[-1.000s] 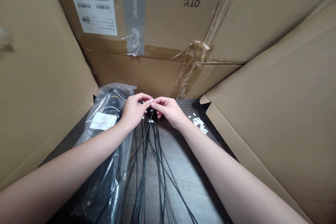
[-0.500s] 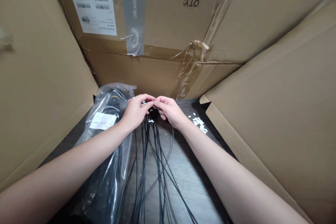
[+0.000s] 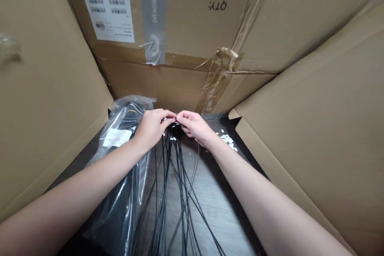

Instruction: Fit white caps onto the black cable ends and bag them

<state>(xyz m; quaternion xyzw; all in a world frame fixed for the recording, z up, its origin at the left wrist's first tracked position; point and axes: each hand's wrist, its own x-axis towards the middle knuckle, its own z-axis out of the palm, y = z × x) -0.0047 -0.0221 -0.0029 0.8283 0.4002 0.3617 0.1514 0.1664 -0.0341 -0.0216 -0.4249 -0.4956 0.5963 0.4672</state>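
My left hand and my right hand meet fingertip to fingertip at the far end of a dark tabletop. Both are closed in a pinch on the end of a thin black cable. Several such black cables run from the hands back toward me across the table, a few with small white tags. What sits between the fingertips is too small to make out. A clear plastic bag of black cables with a white label lies under my left forearm.
Cardboard box walls stand close on the left, at the back and on the right. A scatter of small white pieces lies on the table just right of my right hand.
The hands have stayed together, shifting only slightly. A loose cable below the right hand has bowed outward to the right.
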